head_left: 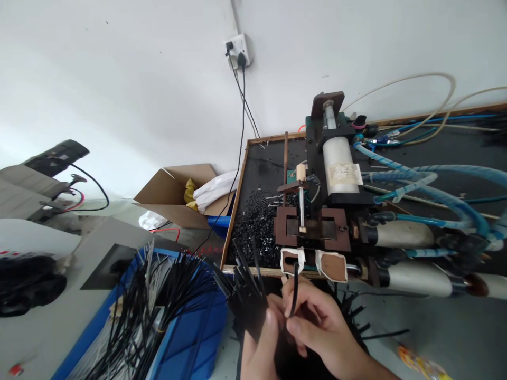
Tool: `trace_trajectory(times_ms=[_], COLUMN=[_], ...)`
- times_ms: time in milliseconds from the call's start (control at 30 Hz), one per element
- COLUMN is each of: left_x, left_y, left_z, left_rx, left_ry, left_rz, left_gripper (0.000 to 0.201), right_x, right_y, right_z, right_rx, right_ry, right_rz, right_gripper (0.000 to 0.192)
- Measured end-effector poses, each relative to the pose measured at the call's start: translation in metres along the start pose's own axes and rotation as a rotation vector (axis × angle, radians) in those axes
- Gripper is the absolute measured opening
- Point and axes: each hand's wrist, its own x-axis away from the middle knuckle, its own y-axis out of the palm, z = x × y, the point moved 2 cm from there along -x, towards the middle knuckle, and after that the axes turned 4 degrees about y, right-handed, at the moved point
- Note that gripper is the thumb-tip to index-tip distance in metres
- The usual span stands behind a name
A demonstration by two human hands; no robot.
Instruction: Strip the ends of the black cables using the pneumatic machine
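1. Here's the bench [263, 163], biggest of all, black-topped and wood-edged, running along the wall.
2. Up on it sits the machine [343, 158], a white cylinder standing on its upper part, blue hoses sweeping off to its right.
3. Over on the left, the blue bin [194, 338], piled with black and clear strands.
4. Behind the bin, a cardboard box [174, 212], flaps up, something white and something yellow inside.
5. Now the right hand [322, 324]: fingers curled, thumb and fingertips pinched together on one strip, no gap to spare.
6. Right beside it, the left hand [263, 343], closed round a bundle, thumb laid across its front; the two hands are together at the fingertips.
7. There's that bundle [245, 290], black lengths fanning up and left out of the left hand's grip.
8. The single black strip [295, 285] stands nearly upright from the right hand, its top end in front of the left white-edged pad [285, 255]; whether they touch, I can't tell.
9. Smallest of all, black scraps [255, 227], heaped left of the machine.
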Motion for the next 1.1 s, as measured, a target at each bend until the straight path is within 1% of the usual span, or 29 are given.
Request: trace_trajectory(times_ms=[33, 100, 167, 267, 433, 533, 667, 833, 900, 1000, 1067, 1100], left_x=[-0.003, -0.009, -0.014, -0.018, -0.022, -0.022, -0.021, -0.023, -0.022, -0.020, -0.019, -0.019], left_y=[0.002, 0.002, 0.001, 0.000, -0.001, 0.001, 0.003, -0.001, -0.001, 0.003, 0.005, 0.006], left_z=[0.001, 0.003, 0.002, -0.002, -0.009, -0.009, -0.002, 0.006, 0.005, 0.002, -0.001, -0.002], left_rx=[0.018, 0.025, 0.036, 0.084, 0.138, 0.148, 0.119, 0.062, 0.059, 0.099, 0.123, 0.122], left_ry=[0.032, 0.116, 0.186, 0.207, 0.262, 0.273, 0.236, 0.190, 0.176, 0.184, 0.201, 0.207], left_rz=[-0.029, -0.042, -0.061, -0.136, -0.112, -0.148, -0.135, -0.210, -0.181, -0.072, -0.015, -0.011], left_gripper=[0.028, 0.030, 0.032, 0.033, 0.034, 0.032, 0.031, 0.033, 0.036, 0.040, 0.041, 0.041], right_x=[0.000, -0.001, -0.002, -0.004, -0.005, -0.006, -0.009, -0.014, -0.014, -0.014, -0.013, -0.012], right_y=[-0.001, -0.004, -0.006, -0.008, -0.008, -0.008, -0.009, -0.013, -0.014, -0.012, -0.010, -0.009], right_z=[0.000, 0.001, 0.003, 0.005, 0.008, 0.009, 0.011, 0.015, 0.016, 0.018, 0.017, 0.017], right_rx=[0.002, -0.038, -0.155, -0.330, -0.416, -0.447, -0.458, -0.395, -0.342, -0.293, -0.296, -0.302], right_ry=[-0.003, 0.001, 0.021, 0.042, 0.037, 0.044, 0.068, 0.175, 0.196, 0.193, 0.181, 0.177], right_rz=[0.032, 0.075, 0.090, 0.097, 0.079, 0.088, 0.089, 0.054, 0.041, 0.034, 0.043, 0.048], right_gripper=[0.024, 0.026, 0.028, 0.027, 0.025, 0.024, 0.023, 0.028, 0.034, 0.041, 0.036, 0.032])
